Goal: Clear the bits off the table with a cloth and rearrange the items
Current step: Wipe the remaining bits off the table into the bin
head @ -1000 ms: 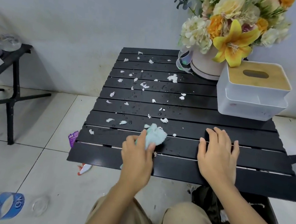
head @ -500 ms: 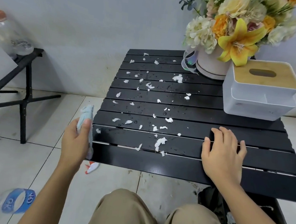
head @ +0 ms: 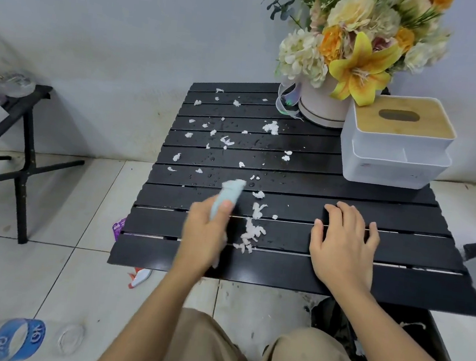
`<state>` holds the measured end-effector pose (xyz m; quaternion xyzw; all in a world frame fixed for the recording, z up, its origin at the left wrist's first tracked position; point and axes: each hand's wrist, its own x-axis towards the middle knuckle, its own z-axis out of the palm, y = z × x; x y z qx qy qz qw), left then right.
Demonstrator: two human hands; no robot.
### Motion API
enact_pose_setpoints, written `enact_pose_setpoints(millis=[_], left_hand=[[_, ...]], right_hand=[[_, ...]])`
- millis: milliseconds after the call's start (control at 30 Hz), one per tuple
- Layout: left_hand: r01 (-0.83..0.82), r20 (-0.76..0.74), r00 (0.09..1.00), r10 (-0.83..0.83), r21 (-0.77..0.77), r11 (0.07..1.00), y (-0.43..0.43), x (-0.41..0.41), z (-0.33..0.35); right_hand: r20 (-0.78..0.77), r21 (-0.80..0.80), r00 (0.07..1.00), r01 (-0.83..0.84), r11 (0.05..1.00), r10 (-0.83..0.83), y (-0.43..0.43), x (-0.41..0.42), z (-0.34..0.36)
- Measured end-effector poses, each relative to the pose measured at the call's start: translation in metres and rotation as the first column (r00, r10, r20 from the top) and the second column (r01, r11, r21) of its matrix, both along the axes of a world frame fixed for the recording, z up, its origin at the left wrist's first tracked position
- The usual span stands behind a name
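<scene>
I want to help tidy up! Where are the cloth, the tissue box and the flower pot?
cloth (head: 231, 190), head view, on its pale blue upper end.
tissue box (head: 391, 167), head view, on its white front wall.
flower pot (head: 319, 106), head view, on its pale side wall.

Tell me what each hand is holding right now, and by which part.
The left hand grips a light blue cloth around its middle, its far end sticking out. The right hand holds nothing, resting on the black slatted table.
</scene>
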<state>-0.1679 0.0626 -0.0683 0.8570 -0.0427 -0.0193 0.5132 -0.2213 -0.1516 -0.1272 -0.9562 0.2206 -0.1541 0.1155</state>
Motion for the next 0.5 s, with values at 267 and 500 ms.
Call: enact_pose_setpoints(millis=[267, 500], left_hand=[[-0.346, 0.220, 0.937, 0.271, 0.688, 0.637, 0.022, -0.014, -0.047], [0.102, 0.055, 0.989, -0.134, 0.393, 0.914, -0.059, -0.009, -0.037]], right_hand=[[-0.009, -0.001, 1.000, 0.010, 1.000, -0.010, 0.002, 0.000, -0.001], [-0.103, 0.058, 0.994, -0.015, 0.998, 0.021, -0.002, 0.003, -0.001]])
